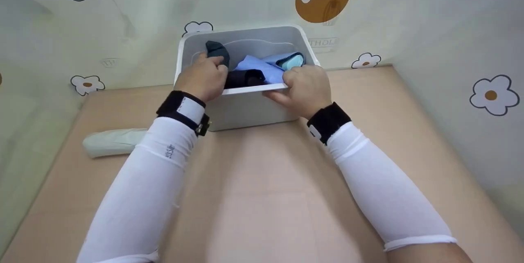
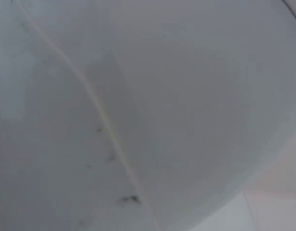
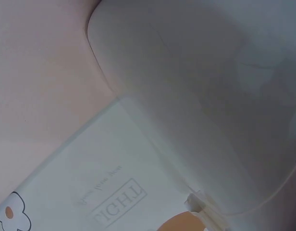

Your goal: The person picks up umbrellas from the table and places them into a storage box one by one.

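Note:
A light grey plastic bin (image 1: pixel 254 109) stands at the far side of the table. My left hand (image 1: pixel 203 78) grips its rim at the front left corner, fingers over the edge beside a dark green rolled bundle (image 1: pixel 217 52). At the front right, my right hand (image 1: pixel 309 91) holds the rim, its thumb below the lip outside. A black roll (image 1: pixel 245 78), a blue folded cloth (image 1: pixel 264 69) and a light-blue-and-dark rolled bundle (image 1: pixel 292 62) lie inside. Both wrist views are filled mostly by the bin's outer wall (image 2: pixel 196 96); no fingers show there.
A pale green rolled bundle (image 1: pixel 112 142) lies on the tan tabletop (image 1: pixel 262 197) left of the bin, partly behind the left forearm. Behind the table hangs a pale curtain (image 1: pixel 135 29) printed with flowers, close to the bin's back.

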Demonstrator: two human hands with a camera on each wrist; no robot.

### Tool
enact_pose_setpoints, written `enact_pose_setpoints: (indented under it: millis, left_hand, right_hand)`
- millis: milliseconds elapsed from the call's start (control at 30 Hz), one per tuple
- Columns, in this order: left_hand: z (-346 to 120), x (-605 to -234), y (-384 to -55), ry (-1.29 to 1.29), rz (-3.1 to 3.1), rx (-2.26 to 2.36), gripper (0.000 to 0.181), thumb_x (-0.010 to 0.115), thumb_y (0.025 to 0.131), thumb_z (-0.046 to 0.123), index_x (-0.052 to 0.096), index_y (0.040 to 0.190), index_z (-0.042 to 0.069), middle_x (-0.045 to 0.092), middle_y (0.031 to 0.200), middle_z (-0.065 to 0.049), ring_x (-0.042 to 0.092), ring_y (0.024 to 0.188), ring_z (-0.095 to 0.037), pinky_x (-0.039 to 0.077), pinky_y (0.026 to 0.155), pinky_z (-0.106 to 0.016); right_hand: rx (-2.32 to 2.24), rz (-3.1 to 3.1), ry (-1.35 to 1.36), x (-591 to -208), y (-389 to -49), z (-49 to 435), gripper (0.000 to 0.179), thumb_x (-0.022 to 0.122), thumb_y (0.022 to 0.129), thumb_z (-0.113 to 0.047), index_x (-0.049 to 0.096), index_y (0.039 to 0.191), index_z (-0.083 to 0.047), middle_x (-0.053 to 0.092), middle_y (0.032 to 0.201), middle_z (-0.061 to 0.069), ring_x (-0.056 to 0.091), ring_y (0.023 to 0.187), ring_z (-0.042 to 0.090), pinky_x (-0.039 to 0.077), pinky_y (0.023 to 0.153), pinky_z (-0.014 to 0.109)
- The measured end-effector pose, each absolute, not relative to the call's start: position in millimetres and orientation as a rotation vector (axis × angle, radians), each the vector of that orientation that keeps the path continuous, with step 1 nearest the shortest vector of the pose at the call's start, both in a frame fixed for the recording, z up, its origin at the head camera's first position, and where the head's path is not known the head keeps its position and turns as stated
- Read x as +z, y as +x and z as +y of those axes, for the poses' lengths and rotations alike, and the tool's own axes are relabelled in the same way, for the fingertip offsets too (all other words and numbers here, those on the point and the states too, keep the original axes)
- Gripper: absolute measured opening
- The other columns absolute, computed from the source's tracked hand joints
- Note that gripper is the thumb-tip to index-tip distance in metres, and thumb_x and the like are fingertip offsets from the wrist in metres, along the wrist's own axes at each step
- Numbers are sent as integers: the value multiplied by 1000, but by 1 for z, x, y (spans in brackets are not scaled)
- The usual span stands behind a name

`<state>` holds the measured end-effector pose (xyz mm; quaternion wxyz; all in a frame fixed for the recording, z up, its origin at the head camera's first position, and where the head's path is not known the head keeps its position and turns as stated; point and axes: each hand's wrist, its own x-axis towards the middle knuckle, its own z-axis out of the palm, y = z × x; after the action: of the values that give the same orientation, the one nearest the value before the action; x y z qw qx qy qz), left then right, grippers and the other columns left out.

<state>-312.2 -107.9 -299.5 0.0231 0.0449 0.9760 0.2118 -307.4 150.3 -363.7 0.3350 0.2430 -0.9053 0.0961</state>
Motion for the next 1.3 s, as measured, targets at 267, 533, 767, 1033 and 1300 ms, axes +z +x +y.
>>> enact_pose_setpoints:
  millis: [267,533,767,1033,1300]
  left_hand:
    - [-126,-308,-298,259,3181,575,58,34,105,36,51,156,14,26,172,-21,20,161,-44,15,130,-62]
    - [-165,-314,-288,262,3104,601,64,29,108,46,40,163,14,12,175,-22,5,162,-49,6,129,-67]
    - [-190,-322,-276,223,3108,707,60,26,110,42,37,164,19,13,174,-26,8,159,-56,8,127,-70]
    - [-207,-333,-266,186,3139,727,69,19,111,54,21,169,16,18,172,-28,14,156,-59,10,126,-72]
    - [-243,-349,-257,26,2920,488,89,9,105,70,3,169,8,9,169,-37,6,153,-66,-1,121,-78]
  right_hand:
    - [249,-2403,623,-362,-306,150,74,65,87,-77,41,58,-14,38,54,1,54,57,29,36,55,42]
    - [251,-2422,608,-360,-306,153,74,66,87,-77,39,58,-14,34,54,0,52,56,29,32,55,39]
    - [265,-2429,613,-361,-305,150,74,66,87,-77,38,58,-14,35,54,0,52,56,28,32,55,39]
    - [256,-2418,622,-362,-306,148,75,65,87,-78,39,57,-14,36,54,1,55,57,29,37,55,42]
    - [282,-2435,602,-360,-305,149,76,64,86,-79,41,56,-14,37,53,1,54,57,29,34,56,40]
